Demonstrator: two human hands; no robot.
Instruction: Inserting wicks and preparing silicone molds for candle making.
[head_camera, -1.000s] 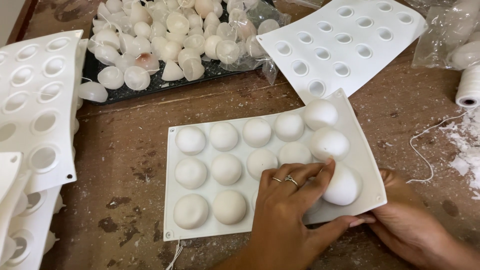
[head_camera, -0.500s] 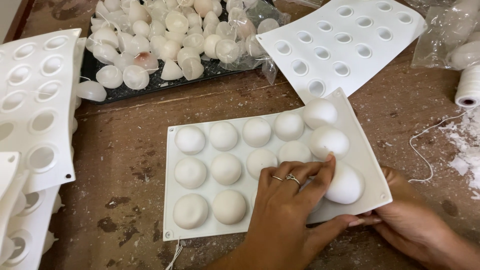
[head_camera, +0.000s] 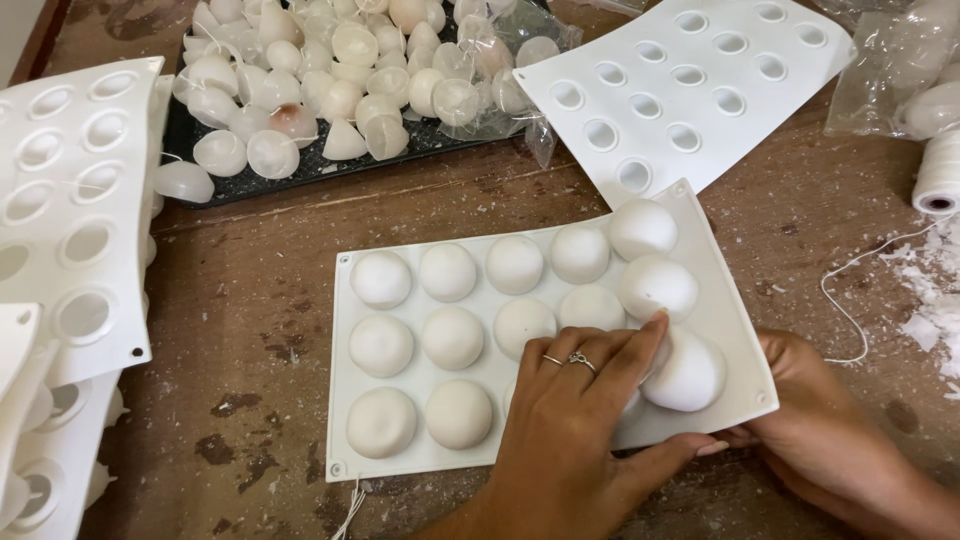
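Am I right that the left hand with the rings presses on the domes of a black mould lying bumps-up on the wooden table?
Not quite: the mould is white, not black, as the head view shows. The rest holds: the left hand with the rings presses on its domes, and it lies bumps-up on the wooden table.

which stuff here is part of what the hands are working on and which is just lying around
In hand:
white dome mould
left hand
right hand

Lying about:
empty mould sheet
stacked moulds
tray of half-shells
string spool

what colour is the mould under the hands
White, domes included: the mould, seen from the head camera, under the left hand.
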